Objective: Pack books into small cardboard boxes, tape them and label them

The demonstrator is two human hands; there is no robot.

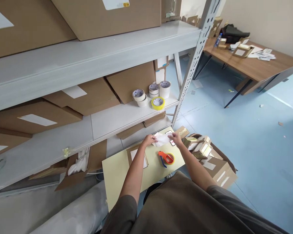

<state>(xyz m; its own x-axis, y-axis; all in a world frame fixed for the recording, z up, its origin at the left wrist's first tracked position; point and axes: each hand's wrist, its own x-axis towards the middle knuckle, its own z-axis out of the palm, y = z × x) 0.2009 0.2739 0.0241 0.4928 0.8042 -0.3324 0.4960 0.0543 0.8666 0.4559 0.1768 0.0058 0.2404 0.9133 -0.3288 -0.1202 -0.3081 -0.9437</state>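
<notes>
Thumb and fingers of the left hand (149, 139) pinch one end of a small white sheet of thin paper (163, 140), and the right hand (176, 138) grips the other, presumably so that it spreads out between them. The sheet is above the pale yellow rectangular tabletop (119, 169), towards its far right corner. Both bare forearms slant in from the front edge, elbows wide, fingers turned inward; the palms' angle cannot be told.

Just beside the right hand, a dark-rimmed phone with a lit screen (172, 143) lies partly covered. An orange plastic tape dispenser with a blue strip (166, 158) lies nearer the front edge, probably for easy reach. Next to the left forearm, a flat brown cardboard box with a white label (134, 154) lies near the far edge.

Past the right edge, brown cardboard boxes (219, 167) are heaped; past the far edge, a grey metal shelf (112, 120) carries tape rolls (165, 90).
</notes>
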